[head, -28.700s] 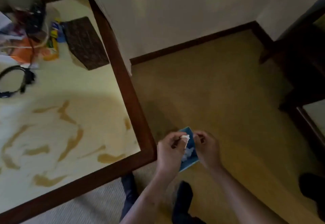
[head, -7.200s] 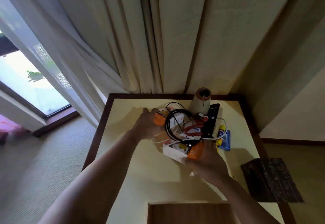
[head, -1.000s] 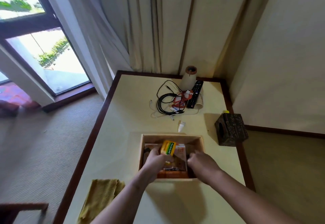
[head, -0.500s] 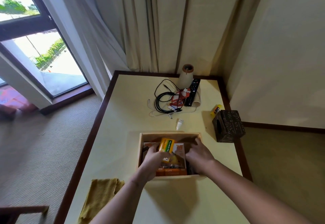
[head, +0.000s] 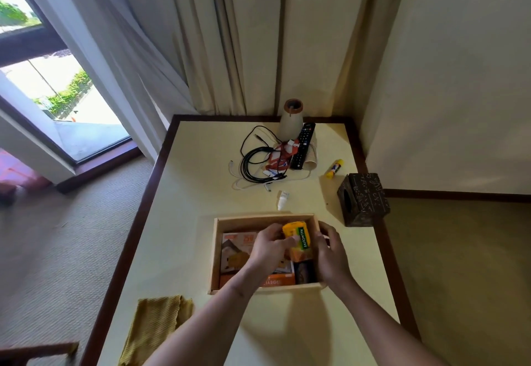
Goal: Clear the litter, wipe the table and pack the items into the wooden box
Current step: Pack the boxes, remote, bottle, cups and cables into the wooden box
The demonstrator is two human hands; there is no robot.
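The wooden box (head: pixel 216 253) sits open on the desk (head: pixel 186 222), toward the near edge and a little right of the middle. The left hand (head: pixel 270 250) reaches into it and pinches a yellow soap carton (head: pixel 297 235) between thumb and curled fingers, holding it just above the box's far right part. The right hand (head: pixel 330 253) lies over the box's right wall with its fingers curved toward the carton; whether it grips anything cannot be told. Orange and white cartons (head: pixel 237 253) lie flat under the hands inside the box, with a dark packet (head: pixel 304 271) against its right wall.

A folded yellow cloth (head: pixel 158 322) lies at the near left edge. Near the far edge stands a pale vase (head: pixel 291 120), and a black remote (head: pixel 304 145) lies just to its right. A coiled black cable (head: pixel 254 161) lies in front of the vase, touching some red and white packets (head: pixel 283 155). A small white bottle (head: pixel 283 199) lies between the cable and the box. A yellow glue stick (head: pixel 333 168) lies near the right edge, and a dark carved tissue box (head: pixel 363 199) stands on that edge.
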